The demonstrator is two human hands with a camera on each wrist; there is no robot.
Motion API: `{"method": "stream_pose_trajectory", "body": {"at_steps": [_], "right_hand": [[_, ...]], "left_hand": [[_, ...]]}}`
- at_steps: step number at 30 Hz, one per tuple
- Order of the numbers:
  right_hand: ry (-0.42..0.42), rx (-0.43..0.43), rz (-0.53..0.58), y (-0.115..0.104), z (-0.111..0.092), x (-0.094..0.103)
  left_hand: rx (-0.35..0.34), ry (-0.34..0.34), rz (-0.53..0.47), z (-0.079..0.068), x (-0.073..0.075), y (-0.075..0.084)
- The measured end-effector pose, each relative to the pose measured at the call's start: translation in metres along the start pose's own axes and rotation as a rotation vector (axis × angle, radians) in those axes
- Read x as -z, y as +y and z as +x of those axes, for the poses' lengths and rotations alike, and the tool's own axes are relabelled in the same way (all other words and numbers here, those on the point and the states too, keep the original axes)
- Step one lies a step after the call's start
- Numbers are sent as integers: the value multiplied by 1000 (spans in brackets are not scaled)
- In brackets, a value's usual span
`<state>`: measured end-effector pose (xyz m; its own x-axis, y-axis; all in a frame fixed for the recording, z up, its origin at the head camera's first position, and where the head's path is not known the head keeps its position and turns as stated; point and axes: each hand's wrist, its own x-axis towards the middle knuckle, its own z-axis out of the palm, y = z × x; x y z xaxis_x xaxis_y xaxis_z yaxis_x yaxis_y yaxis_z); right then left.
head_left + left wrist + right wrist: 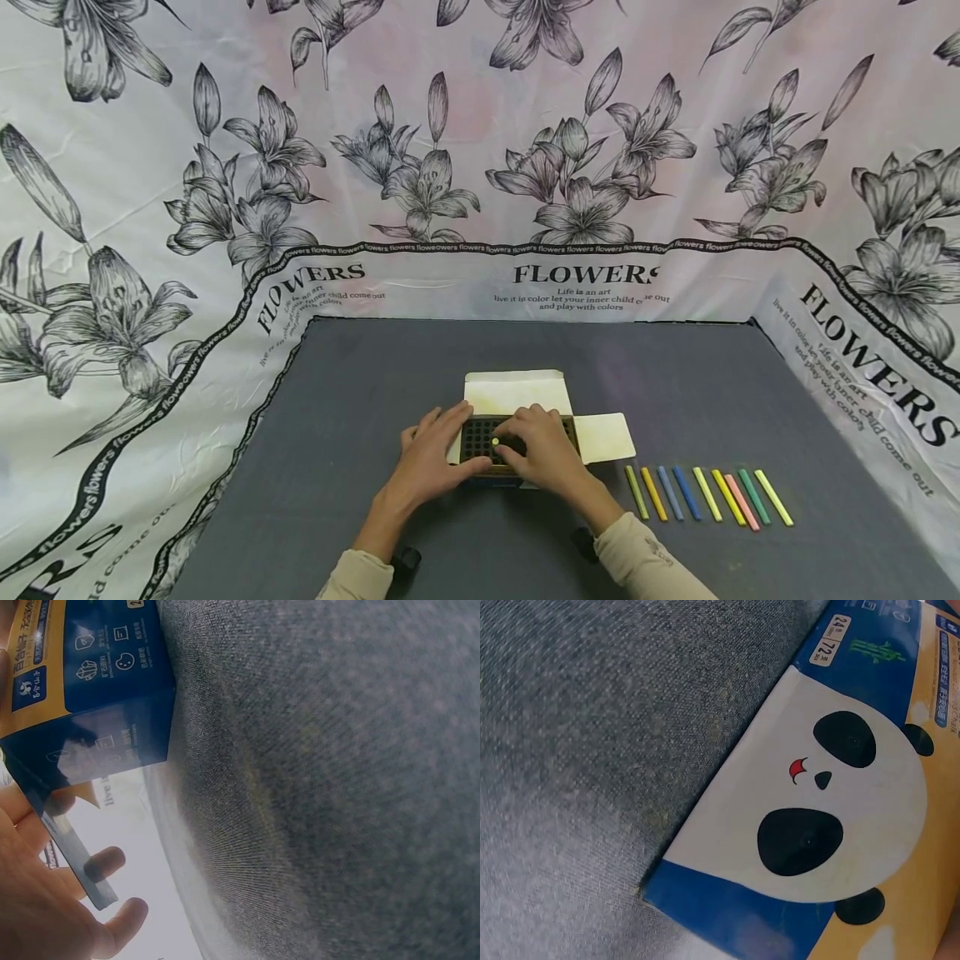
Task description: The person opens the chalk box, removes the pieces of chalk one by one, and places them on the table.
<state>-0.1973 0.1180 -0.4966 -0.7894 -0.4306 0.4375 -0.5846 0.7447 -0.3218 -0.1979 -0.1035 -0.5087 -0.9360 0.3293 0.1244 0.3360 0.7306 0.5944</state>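
An opened chalk box (480, 471) lies on the dark cloth, showing a black insert (476, 433) full of round holes. Over that insert my right hand (546, 450) pinches a pale yellow chalk stick (496, 442) between thumb and fingers, its end facing up. My left hand (431, 462) rests along the box's left side, fingers extended toward the back corner and thumb at the front edge. In the left wrist view its fingers (124, 922) spread beside a side flap (75, 855). A panda face (840, 787) is printed on the box front in the right wrist view.
Several chalk sticks (705, 496) in yellow, orange, blue, pink and green lie in a row right of the box. The white back lid (517, 392) and right flap (606, 437) are folded outward. A flower-printed sheet (450, 287) rises around the grey cloth (360, 375).
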Motion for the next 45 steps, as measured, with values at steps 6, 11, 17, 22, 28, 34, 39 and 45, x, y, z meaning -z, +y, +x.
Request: {"method": "stream_pose_trajectory", "body": {"at_steps": [6,11,17,22,28,34,39,45], "right_hand": [[19,8,0,-2,0,-3],[15,-8,12,-2,0,-2],[31,-11,41,-3,-1,-3],[56,-16,94,-2,-1,-3],[96,-10,187,-3,-1,-1],[168,13,272,-3,0,2],[249,20,320,-2,1,7],[351,50,346,2,1,16]], "left_hand": [[-15,-2,-3,1,0,-1],[-16,-1,-23,0,1,0],[-22,4,-17,0,1,0],[-29,10,-15,0,1,0],[-25,12,-8,0,2,1],[-14,11,-9,0,1,0],[-7,10,-8,1,1,0],[-8,5,2,0,1,0]]}}
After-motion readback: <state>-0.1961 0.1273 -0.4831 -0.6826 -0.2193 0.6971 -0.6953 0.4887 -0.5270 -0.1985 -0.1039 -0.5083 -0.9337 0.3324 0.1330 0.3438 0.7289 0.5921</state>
